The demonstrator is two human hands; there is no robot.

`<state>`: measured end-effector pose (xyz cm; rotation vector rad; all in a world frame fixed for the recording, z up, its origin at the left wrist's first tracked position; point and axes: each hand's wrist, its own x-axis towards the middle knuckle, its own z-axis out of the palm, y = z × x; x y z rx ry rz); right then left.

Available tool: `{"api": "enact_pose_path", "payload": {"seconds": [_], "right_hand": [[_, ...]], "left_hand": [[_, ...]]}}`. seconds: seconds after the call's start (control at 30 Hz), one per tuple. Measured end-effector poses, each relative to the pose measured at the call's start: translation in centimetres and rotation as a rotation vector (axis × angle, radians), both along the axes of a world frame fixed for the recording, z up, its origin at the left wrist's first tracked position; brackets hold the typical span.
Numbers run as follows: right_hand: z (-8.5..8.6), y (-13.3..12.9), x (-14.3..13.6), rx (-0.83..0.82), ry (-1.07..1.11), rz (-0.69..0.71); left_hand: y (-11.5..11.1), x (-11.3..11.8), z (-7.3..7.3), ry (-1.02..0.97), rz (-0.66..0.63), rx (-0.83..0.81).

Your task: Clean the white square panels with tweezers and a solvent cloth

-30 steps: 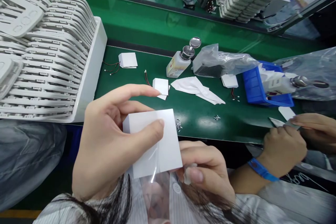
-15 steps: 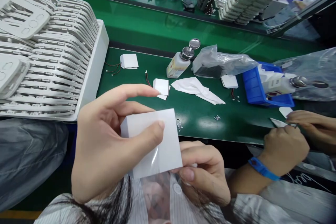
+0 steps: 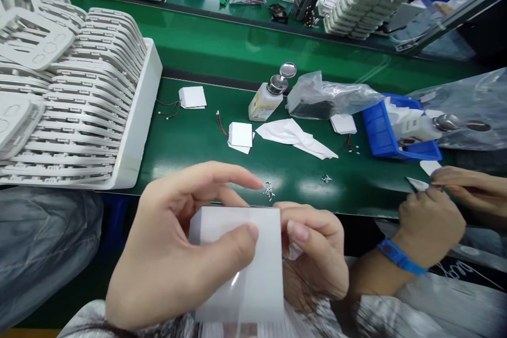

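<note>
My left hand is closed around a white square panel stack, its thumb flat on the face and its index finger reaching past the top edge. Clear film glints on the lower part of the face. At the panel's right edge, my right hand pinches a small white crumpled piece, partly hidden by the fingers. Just beyond my hands lies a little pile of tiny white-and-dark parts on the green bench. Similar white panels with thin wires rest farther back.
A white foam box of pale plastic frames stands at left. Behind are a pump bottle, a white cloth, a plastic bag and a blue bin. A co-worker's hands are close by on the right.
Both my hands and the panel have moved lower, toward my body, and the panel looks more level. My right thumb has moved up along the panel's right edge.
</note>
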<state>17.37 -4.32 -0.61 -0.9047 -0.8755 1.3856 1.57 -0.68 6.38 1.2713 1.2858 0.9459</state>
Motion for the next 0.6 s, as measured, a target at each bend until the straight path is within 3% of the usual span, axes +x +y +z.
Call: {"api": "enact_pose_path", "payload": {"seconds": [0.23, 0.6], "right_hand": [[0.0, -0.2, 0.33, 0.051, -0.041, -0.001], [0.09, -0.47, 0.32, 0.111, -0.227, -0.057]], "left_hand": [[-0.36, 0.26, -0.15, 0.022, -0.074, 0.007], [-1.05, 0.34, -0.41, 0.101, -0.086, 0.061]]}}
